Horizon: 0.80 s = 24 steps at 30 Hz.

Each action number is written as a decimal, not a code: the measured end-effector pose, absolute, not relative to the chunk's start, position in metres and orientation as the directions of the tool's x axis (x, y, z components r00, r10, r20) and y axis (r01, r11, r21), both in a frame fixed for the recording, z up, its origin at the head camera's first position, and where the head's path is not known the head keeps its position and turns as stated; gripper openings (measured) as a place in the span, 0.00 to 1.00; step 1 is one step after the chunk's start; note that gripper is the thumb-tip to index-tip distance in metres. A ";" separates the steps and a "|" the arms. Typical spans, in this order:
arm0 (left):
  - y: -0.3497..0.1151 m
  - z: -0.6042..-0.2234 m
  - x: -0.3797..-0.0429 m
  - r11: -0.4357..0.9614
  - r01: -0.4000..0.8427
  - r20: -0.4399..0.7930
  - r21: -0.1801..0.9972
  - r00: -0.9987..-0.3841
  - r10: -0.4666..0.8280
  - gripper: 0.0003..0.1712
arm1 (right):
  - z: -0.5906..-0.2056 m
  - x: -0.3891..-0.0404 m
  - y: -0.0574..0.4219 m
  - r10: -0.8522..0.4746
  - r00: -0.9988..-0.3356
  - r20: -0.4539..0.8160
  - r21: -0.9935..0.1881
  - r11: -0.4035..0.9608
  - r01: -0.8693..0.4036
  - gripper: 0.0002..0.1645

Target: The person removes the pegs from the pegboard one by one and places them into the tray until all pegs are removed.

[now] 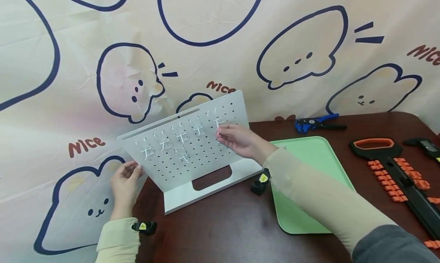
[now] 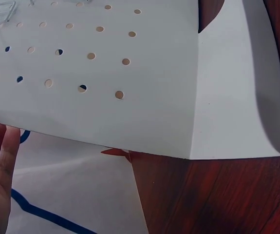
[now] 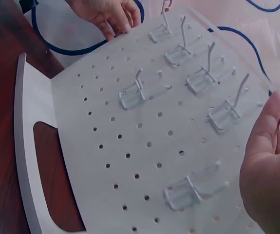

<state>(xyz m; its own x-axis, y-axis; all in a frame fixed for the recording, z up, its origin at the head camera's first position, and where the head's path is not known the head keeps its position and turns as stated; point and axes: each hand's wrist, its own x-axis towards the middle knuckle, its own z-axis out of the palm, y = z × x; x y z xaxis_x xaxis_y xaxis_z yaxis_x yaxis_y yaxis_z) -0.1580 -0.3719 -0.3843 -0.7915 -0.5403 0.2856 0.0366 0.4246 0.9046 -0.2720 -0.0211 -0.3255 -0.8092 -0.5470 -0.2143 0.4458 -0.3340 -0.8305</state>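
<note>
White pegboard (image 1: 203, 150) is just standing on the table (image 1: 220, 225), left hand (image 1: 125, 183) pinching its side edge, and the right hand (image 1: 238, 140) has a wire hook (image 1: 219, 121) pinched against the front.

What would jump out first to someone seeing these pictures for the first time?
Probably the white pegboard near the centre of the head view, its front dotted with wire hooks, with the left hand at its left edge and the right hand by its upper right. Next, likely the green tray to its right and the cartoon-printed cloth behind.
</note>
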 end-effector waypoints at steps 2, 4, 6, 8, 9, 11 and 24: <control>-0.371 -0.385 -0.159 0.423 0.039 0.286 0.905 -0.792 -0.540 0.14 | -0.326 -0.271 -0.012 -0.533 -0.821 -0.206 -0.849 -0.320 0.420 0.21; -0.371 -0.386 -0.160 0.417 0.041 0.286 0.908 -0.789 -0.544 0.14 | -0.327 -0.273 -0.002 -0.515 -0.835 -0.195 -0.870 -0.303 0.390 0.20; -0.371 -0.386 -0.160 0.413 0.043 0.286 0.910 -0.786 -0.548 0.14 | -0.330 -0.275 0.009 -0.497 -0.847 -0.188 -0.887 -0.285 0.364 0.21; -0.370 -0.387 -0.160 0.407 0.040 0.281 0.912 -0.784 -0.553 0.14 | -0.334 -0.279 0.020 -0.476 -0.858 -0.195 -0.901 -0.259 0.349 0.22; -0.370 -0.387 -0.160 0.405 0.040 0.281 0.913 -0.783 -0.555 0.14 | -0.337 -0.281 0.026 -0.461 -0.864 -0.203 -0.907 -0.245 0.343 0.22; -0.369 -0.387 -0.159 0.403 0.038 0.279 0.914 -0.781 -0.558 0.14 | -0.342 -0.284 0.038 -0.425 -0.878 -0.220 -0.914 -0.224 0.337 0.23; -0.369 -0.388 -0.160 0.357 0.062 0.270 0.932 -0.777 -0.569 0.12 | -0.374 -0.294 0.133 -0.304 -0.917 -0.257 -0.948 -0.104 0.300 0.13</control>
<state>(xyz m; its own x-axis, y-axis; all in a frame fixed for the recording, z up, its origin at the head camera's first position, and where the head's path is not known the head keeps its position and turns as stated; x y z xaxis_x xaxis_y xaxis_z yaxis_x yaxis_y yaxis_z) -0.1603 -0.3686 -0.3881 -0.7772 -0.5685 0.2696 0.0624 0.3567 0.9321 -0.2942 0.1329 -0.3745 -0.9174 -0.3037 -0.2572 0.3003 -0.1041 -0.9482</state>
